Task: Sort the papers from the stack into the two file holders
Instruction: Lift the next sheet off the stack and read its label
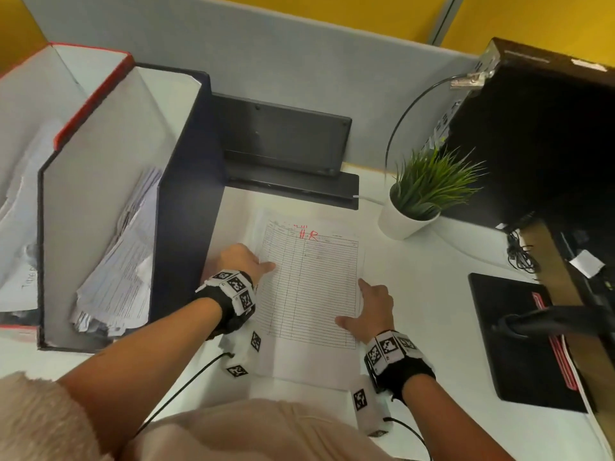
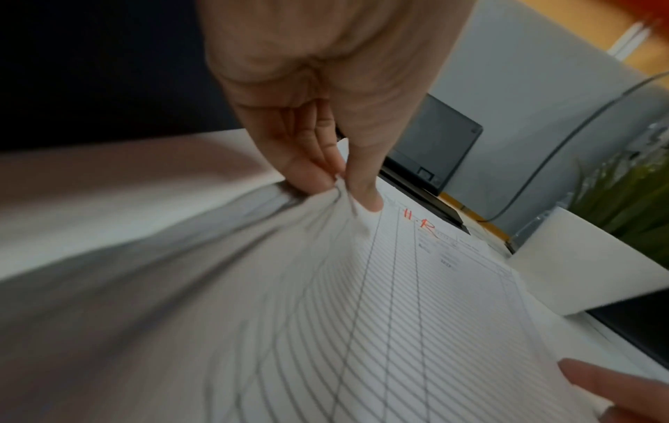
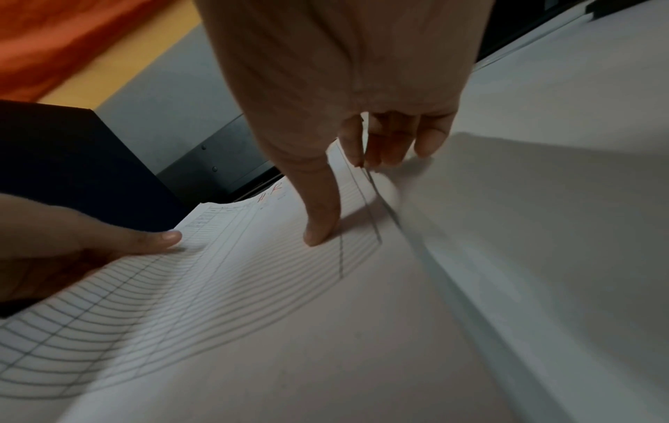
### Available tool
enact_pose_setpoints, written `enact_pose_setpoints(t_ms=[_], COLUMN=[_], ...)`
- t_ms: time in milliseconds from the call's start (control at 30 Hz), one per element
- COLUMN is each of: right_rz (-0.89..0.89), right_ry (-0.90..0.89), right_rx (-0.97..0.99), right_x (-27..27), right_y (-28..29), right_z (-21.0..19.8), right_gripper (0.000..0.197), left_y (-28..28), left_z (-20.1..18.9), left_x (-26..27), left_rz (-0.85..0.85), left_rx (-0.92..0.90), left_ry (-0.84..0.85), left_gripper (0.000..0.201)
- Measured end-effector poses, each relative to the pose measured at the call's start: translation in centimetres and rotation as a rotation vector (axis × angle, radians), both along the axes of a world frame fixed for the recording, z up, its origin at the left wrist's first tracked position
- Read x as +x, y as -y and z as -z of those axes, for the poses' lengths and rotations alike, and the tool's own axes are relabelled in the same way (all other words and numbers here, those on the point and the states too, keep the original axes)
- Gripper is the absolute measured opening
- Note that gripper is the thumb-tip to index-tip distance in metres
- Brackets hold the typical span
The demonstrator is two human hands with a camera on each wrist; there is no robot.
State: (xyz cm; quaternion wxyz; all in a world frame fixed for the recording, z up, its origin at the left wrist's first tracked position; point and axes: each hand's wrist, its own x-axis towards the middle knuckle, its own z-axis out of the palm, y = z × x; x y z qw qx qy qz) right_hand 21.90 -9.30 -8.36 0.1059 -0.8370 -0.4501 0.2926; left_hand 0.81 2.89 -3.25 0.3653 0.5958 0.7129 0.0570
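Observation:
A stack of white papers [image 1: 299,371] lies in the middle of the desk. Its top sheet [image 1: 312,287] is a ruled table marked "HR" in red. My left hand [image 1: 253,262] pinches this sheet's left edge between thumb and fingers [image 2: 308,174] and lifts it, so the top sheet [image 2: 416,314] bulges. My right hand [image 1: 372,304] is at the right edge, thumb [image 3: 322,229] pressing down on the top sheet [image 3: 217,286], its straight fingers touching beside the edge. At left stand a navy file holder [image 1: 186,194] and a red-edged file holder [image 1: 90,94], both with crumpled papers inside.
A potted plant [image 1: 419,194] stands right of the stack, with a black computer tower [image 1: 549,138] and cables behind it. A black pad [image 1: 512,337] lies at the right. A black device [image 1: 283,141] sits against the grey partition behind the stack.

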Motion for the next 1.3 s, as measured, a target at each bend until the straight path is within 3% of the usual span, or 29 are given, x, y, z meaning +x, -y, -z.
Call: enact_pose_setpoints(t_ms=[67, 167, 267, 367, 467, 600, 667, 767, 900, 1000, 1067, 1200, 1300], right_rz=[-0.013, 0.047, 0.105, 0.152, 0.282, 0.441, 0.483, 0.426, 0.464, 0.436, 0.449, 0.462, 0.467], right_ry=[-0.004, -0.149, -0.269, -0.349, -0.518, -0.532, -0.582, -0.500, -0.477, -0.427, -0.417, -0.451, -0.475], right_rx=[0.007, 0.061, 0.094, 0.101, 0.132, 0.187, 0.246, 0.253, 0.360, 0.394, 0.413, 0.430, 0.439], right_x=[-0.2, -0.7, -1.1, -1.2, -1.2, -0.8, -0.6, -0.4, -0.2, -0.1, -0.1, -0.4, -0.6], right_y=[-0.1, -0.6, -1.1, -1.4, -1.8, -1.6, -1.5, -1.5, -0.7, 0.0, 0.1, 0.1, 0.1], right_z=[-0.3, -0.6, -0.8, -0.8, -1.2, -1.9, -1.8, -1.7, -0.8, -0.3, 0.0, -0.2, -0.6], right_gripper=[0.100, 0.102, 0.100, 0.098, 0.105, 0.113, 0.089, 0.026, 0.037, 0.037, 0.031, 0.018, 0.013], left_y=[0.0, 0.1, 0.3, 1.0, 1.9, 2.7, 2.6, 2.0, -0.2, -1.4, -1.3, -1.0, -1.0], left_z=[0.1, 0.5, 0.8, 1.2, 1.1, 0.3, -0.2, -1.0, -0.4, 0.7, 1.0, 1.1, 0.9], left_x=[0.0, -0.3, -0.5, -0.6, -0.6, -0.6, -0.7, -0.5, -0.5, -0.6, -0.5, -0.3, -0.3], left_rz=[-0.053, -0.044, 0.053, 0.150, 0.221, -0.002, -0.150, -0.248, -0.302, -0.120, -0.016, 0.036, 0.033], left_rx=[-0.042, -0.040, 0.054, 0.255, 0.497, 0.325, 0.204, 0.060, -0.046, -0.011, -0.003, -0.012, 0.048], left_ry=[0.024, 0.033, 0.006, 0.014, 0.229, 0.571, 0.706, 0.803, 0.609, 0.169, -0.016, -0.151, -0.147], left_gripper=[0.032, 0.027, 0.018, 0.022, 0.014, 0.026, 0.033, 0.033, 0.021, 0.024, 0.023, 0.040, 0.040])
